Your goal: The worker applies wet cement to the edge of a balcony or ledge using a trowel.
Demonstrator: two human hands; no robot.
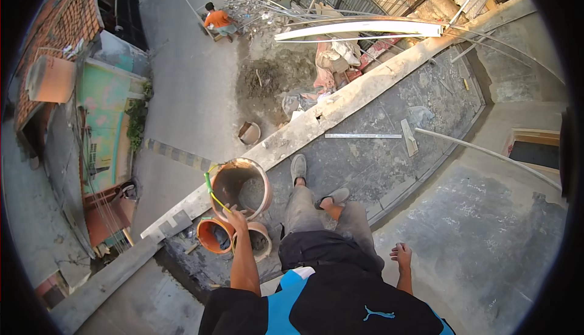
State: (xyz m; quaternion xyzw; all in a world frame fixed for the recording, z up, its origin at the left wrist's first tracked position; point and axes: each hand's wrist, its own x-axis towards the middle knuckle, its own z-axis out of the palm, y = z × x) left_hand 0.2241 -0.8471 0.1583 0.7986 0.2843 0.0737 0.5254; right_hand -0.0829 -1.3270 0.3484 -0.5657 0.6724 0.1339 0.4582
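My left hand (pixel 236 216) is closed on the green-and-yellow handle (pixel 211 190) of a large bucket (pixel 268 184), at the near-left side of its rim. Grey residue coats the inside of this bucket. Just below it are an orange bucket (pixel 201 228) with a bluish inside and a smaller, mortar-smeared bucket (pixel 266 247). My right hand (pixel 401 254) hangs empty at my right side, its fingers loosely bent and apart.
A concrete ledge (pixel 359 94) runs diagonally past the buckets, with the street (pixel 182 79) below. A straight bar (pixel 363 136), a float-like tool (pixel 409 138) and a long pole (pixel 486 156) lie to the right. Below, a person (pixel 217 18) in orange stands near rubble.
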